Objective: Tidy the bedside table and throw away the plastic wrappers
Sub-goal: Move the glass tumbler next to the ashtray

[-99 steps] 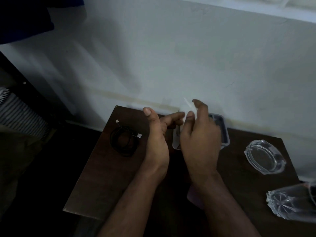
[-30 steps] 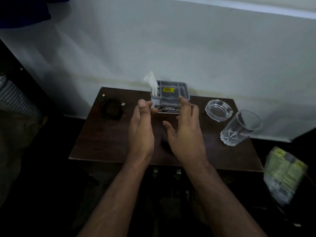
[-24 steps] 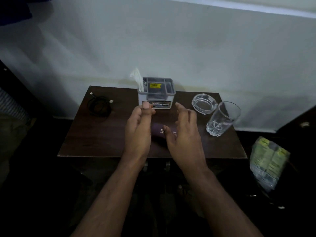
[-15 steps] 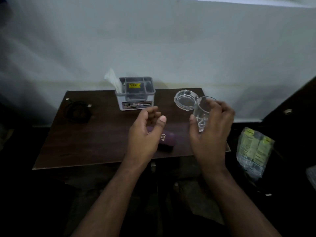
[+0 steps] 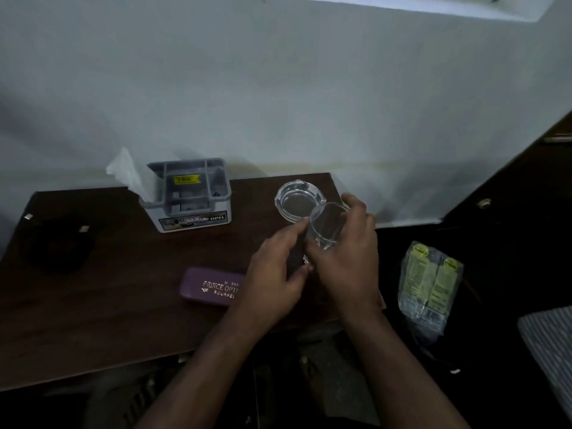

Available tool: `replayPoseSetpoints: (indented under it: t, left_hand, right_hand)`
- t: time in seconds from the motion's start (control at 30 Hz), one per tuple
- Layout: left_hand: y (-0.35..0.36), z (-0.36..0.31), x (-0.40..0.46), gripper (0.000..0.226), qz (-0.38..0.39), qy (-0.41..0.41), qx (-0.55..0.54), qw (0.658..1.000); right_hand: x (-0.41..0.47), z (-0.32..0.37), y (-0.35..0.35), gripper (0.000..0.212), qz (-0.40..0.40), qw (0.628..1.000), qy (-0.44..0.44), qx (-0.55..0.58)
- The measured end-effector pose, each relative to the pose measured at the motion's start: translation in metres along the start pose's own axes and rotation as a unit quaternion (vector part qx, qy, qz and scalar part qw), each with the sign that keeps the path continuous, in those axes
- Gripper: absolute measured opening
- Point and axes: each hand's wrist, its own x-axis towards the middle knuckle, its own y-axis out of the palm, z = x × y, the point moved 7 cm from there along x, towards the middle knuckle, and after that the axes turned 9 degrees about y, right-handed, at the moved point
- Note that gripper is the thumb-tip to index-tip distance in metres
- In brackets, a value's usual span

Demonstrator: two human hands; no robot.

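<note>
Pale plaster wall (image 5: 309, 88), dim light, dark wooden table (image 5: 108, 305)

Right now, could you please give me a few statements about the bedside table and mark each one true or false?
1. The right hand is wrapped around the glass. True.
2. The ashtray lies beside the cable at the table's left end. False: it sits near the right end, just behind the glass; the cable is at the far left.
3. The purple case lies flat on the table. True.
4. The organiser stands at the front edge. False: it stands at the back, by the wall.
5. The left hand holds the purple case. False: its fingers reach toward the glass.
</note>
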Motion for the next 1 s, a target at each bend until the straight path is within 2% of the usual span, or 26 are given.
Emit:
replayPoseSetpoints:
  t: [0.13,0.3,0.43,0.67,1.0]
  left_hand:
    - [-0.002,0.005,0.012,0.091,-0.011,0.002,-0.083,0.996]
    - [-0.019,0.018,0.029,0.090,-0.043,-0.020,-0.167,0.985]
    - [-0.024,0.028,0.037,0.098,-0.031,-0.041,-0.149,0.987]
    - [-0.013,0.042,0.050,0.120,-0.024,-0.061,-0.141,0.988]
    - [-0.008,0.064,0.052,0.125,-0.001,-0.078,-0.156,0.985]
  right_hand:
    - [0.001,0.019,-0.005,0.092,-0.034,0.994,-0.029,0.097]
    - [0.027,0.040,0.012,0.094,-0.019,0.984,-0.072,0.164]
    - [0.051,0.039,0.025,0.096,-0.012,0.977,-0.087,0.192]
    - [0.079,0.025,0.040,0.101,-0.013,0.977,-0.033,0.210]
    - [0.085,0.019,0.063,0.106,0.017,0.983,-0.009,0.183]
